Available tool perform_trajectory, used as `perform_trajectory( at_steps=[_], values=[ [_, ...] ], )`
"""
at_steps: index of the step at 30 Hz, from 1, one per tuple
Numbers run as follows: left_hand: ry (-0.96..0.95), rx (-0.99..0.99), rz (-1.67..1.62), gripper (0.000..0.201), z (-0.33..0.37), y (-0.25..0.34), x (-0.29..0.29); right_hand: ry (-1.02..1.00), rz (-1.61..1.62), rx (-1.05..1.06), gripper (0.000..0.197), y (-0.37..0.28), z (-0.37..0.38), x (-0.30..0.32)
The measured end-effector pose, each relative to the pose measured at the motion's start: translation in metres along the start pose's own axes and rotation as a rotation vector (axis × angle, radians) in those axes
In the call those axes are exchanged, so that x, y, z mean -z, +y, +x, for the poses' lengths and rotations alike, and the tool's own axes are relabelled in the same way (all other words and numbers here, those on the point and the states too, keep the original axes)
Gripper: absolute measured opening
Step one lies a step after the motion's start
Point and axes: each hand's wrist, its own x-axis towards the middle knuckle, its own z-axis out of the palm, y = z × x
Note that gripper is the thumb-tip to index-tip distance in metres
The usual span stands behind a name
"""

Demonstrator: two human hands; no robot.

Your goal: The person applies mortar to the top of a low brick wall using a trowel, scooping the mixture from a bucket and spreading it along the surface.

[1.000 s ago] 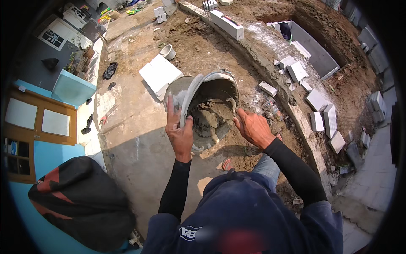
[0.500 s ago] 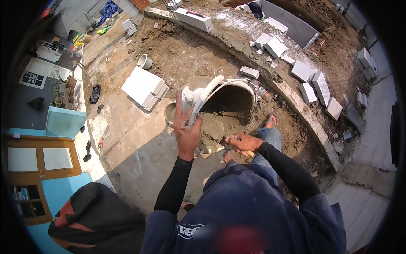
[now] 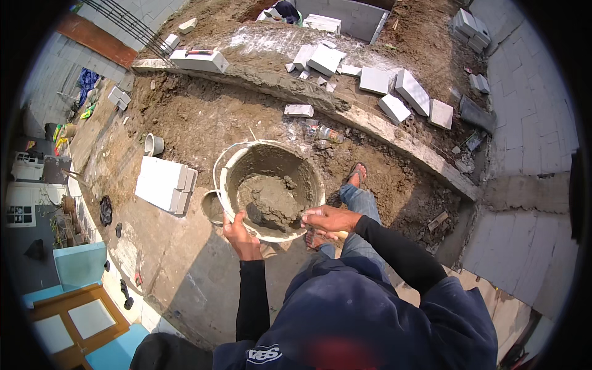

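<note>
the rim of a grey bucket (image 3: 269, 188) is gripped by the left hand (image 3: 239, 233), while a trowel (image 3: 271, 217), its blade sunk in wet mortar (image 3: 266, 197), is clasped by the right hand (image 3: 327, 219). the bucket is held above bare earth, just beside a stack of white blocks (image 3: 165, 184), with a low mortared wall (image 3: 345, 114) seen beyond.

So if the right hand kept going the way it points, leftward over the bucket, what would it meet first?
Most likely the grey mortar inside the bucket. The right hand sits at the near rim holding a trowel handle, aimed inward. Depth is unclear, so the far inner wall is possible instead.
</note>
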Motion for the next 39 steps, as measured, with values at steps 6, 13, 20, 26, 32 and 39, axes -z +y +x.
perform_trajectory(
  at_steps=[6, 13, 20, 26, 32, 39],
  values=[
    [0.116, 0.126, 0.229, 0.065, 0.028, -0.047, -0.002, 0.151, 0.045, -0.026, 0.035, 0.012, -0.026, 0.064],
    [0.218, 0.218, 0.306, 0.074, 0.05, -0.111, 0.009, 0.4, 0.12, -0.129, 0.037, 0.056, -0.047, 0.18],
    [0.34, 0.337, 0.374, 0.051, 0.052, -0.108, 0.007, 0.66, 0.291, -0.168, 0.039, 0.152, 0.016, 0.342],
    [0.401, 0.422, 0.382, 0.048, 0.049, -0.116, -0.011, 0.985, -0.139, -0.099, 0.066, 0.223, 0.096, 0.524],
    [0.466, 0.516, 0.367, 0.045, 0.054, -0.117, -0.03, 1.063, -1.03, -0.166, 0.04, 0.208, 0.17, 0.59],
    [0.477, 0.536, 0.309, 0.043, 0.055, -0.139, -0.015, 1.2, -0.912, -0.127, 0.04, 0.186, 0.166, 0.577]
  ],
)
